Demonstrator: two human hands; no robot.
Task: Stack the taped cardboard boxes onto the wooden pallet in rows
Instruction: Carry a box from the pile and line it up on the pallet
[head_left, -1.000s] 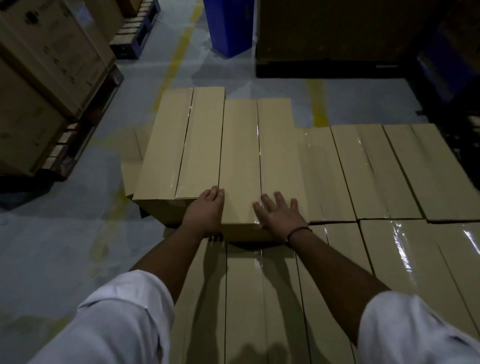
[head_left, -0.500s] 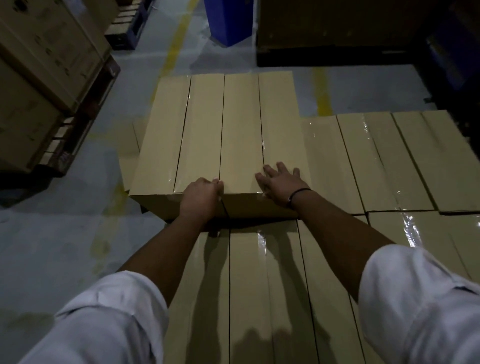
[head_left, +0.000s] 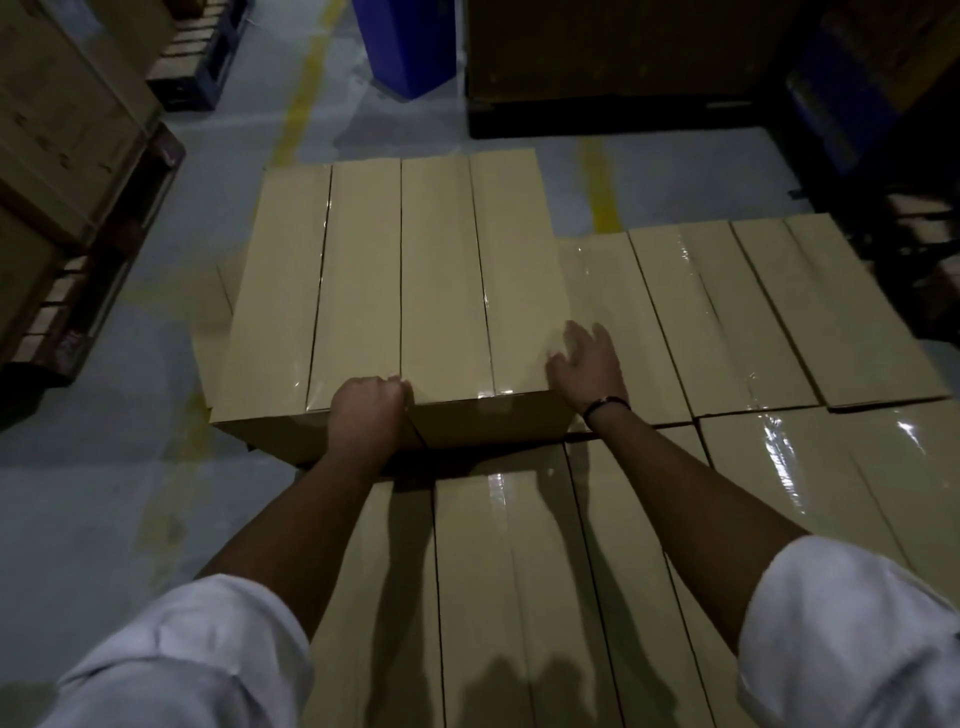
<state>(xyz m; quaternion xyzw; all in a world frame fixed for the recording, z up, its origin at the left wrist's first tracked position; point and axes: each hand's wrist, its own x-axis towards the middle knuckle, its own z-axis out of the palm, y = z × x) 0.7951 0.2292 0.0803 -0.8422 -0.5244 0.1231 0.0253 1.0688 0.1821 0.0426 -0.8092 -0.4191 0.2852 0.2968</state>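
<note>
Over the near rim of the top boxes (head_left: 358, 280), right at their shared seam, curled fingers (head_left: 389, 388) of the left hand (head_left: 366, 415) are gripping smooth tan cardboard. Blurred, spread fingers (head_left: 576, 338) of the right hand (head_left: 587, 366) are lying loose beside the right box's flank; whether they are touching it is unclear. Both long rectangular boxes, glossy tape running down their flaps, are sitting on the lower layer (head_left: 519, 571) of matching boxes.

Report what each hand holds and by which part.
The left hand grips the upper left box by its near top edge; right hand open, holds nothing.
</note>
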